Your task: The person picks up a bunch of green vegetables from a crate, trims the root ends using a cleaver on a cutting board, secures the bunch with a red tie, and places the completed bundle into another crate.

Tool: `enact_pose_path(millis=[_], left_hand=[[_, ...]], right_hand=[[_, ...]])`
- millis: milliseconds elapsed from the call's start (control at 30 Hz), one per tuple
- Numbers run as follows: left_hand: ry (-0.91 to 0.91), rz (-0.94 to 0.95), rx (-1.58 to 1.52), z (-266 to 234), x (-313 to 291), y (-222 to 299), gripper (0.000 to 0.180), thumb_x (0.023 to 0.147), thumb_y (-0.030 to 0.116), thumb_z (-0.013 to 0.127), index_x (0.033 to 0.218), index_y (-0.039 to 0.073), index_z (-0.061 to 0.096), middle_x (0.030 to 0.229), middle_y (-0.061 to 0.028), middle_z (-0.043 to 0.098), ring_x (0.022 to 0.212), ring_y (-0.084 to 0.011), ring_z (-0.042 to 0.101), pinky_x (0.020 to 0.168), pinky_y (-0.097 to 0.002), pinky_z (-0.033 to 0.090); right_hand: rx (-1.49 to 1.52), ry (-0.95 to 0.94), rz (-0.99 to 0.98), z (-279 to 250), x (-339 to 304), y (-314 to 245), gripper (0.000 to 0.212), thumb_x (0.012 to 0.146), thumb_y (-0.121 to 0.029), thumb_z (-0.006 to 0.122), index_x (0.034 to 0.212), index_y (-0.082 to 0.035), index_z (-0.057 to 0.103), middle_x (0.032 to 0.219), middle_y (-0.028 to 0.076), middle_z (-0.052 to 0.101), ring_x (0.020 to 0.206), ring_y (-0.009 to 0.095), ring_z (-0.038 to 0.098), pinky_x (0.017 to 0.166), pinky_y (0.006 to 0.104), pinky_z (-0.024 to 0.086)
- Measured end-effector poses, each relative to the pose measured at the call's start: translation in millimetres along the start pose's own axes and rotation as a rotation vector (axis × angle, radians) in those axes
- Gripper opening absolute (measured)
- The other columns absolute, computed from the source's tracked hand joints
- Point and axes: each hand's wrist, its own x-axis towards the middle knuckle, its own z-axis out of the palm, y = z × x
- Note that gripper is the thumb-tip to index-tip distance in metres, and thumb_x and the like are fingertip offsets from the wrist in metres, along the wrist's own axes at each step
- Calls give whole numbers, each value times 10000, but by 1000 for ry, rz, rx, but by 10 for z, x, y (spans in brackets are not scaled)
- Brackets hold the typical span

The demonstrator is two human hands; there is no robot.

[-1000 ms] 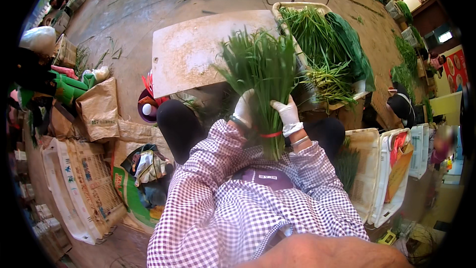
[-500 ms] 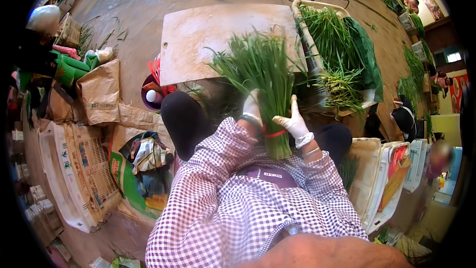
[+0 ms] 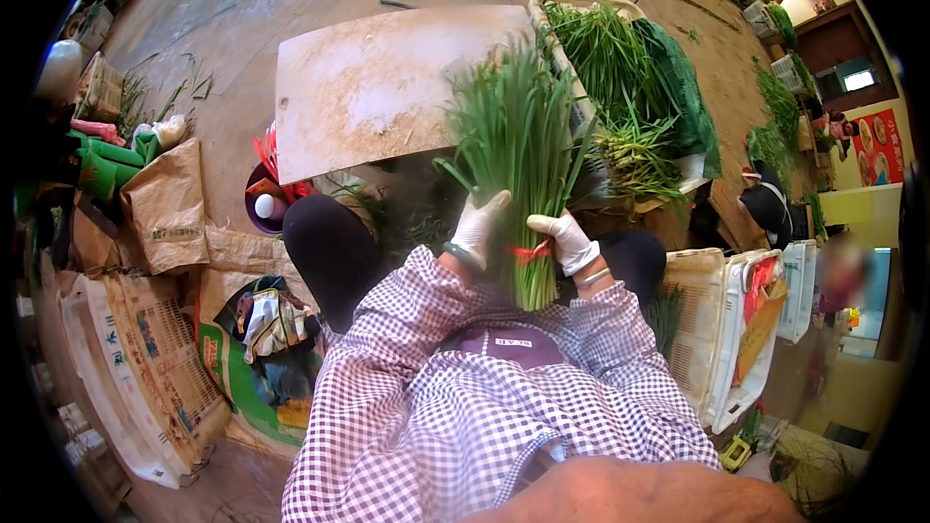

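Observation:
A bunch of long green chives (image 3: 523, 155) stands nearly upright before my lap, leaf tips pointing away from me. A red tie (image 3: 532, 252) circles it near the pale cut ends. My left hand (image 3: 477, 229), in a white glove, is closed on its left side, just above the tie, thumb showing and fingers partly hidden behind the stems. On the right side my right hand (image 3: 567, 241), also gloved, grips the stems beside the tie with its thumb across the front.
A dirt-smeared white board (image 3: 368, 87) lies ahead. To its right, a crate (image 3: 542, 24) holds loose chives (image 3: 620, 68) and green netting (image 3: 683, 97). A purple bucket (image 3: 260, 184) with red strips stands left. White crates (image 3: 145, 378) (image 3: 693, 329) flank me.
The bunch has swung from leaning left to nearly upright, its leaves still blurred. My left hand has shifted on the stems, and its thumb now shows. The surroundings sit further left in view.

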Motion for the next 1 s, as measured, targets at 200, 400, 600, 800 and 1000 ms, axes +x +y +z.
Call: enact_pose_path(millis=[200, 400, 600, 800, 1000], left_hand=[[-37, 72, -145, -157, 301, -152, 303, 897, 163, 680, 1173, 59, 610, 1077, -69, 666, 939, -203, 641, 818, -347, 532], [9, -144, -358, -156, 130, 37, 341, 904, 330, 578, 1093, 57, 655, 1041, -118, 695, 925, -272, 658, 886, -423, 521], [34, -184, -351, -181, 80, -7, 353, 909, 329, 570, 1123, 62, 652, 1075, -118, 692, 939, -280, 657, 888, -425, 518], [-47, -220, -360, -108, 101, -34, 401, 960, 375, 480, 1185, 68, 607, 1174, -113, 640, 1047, -292, 595, 970, -434, 444], [-281, 174, 247, -302, 248, -301, 521, 933, 413, 434, 1271, 33, 547, 1236, -160, 596, 1153, -314, 560, 1025, -468, 420]], right_hand=[[-300, 244, -296, 259, 203, 394, 555, 807, -69, 763, 1302, -37, 514, 1103, 52, 647, 1008, 176, 615, 906, 318, 497], [142, 289, -137, 272, 267, 212, 379, 844, 16, 695, 1201, -34, 578, 1066, 61, 662, 932, 181, 643, 820, 312, 537], [40, 280, -132, 87, 310, 378, 380, 834, -16, 724, 1187, -36, 586, 1055, 49, 668, 925, 165, 639, 830, 296, 527], [-211, 199, -234, 274, 20, 176, 617, 804, -127, 781, 1330, -15, 479, 1129, 88, 650, 995, 189, 629, 895, 314, 505], [-1165, 298, -411, 139, -503, 122, 1008, 645, -419, 844, 1428, -15, 354, 1223, 234, 614, 1118, 355, 613, 951, 378, 481]])
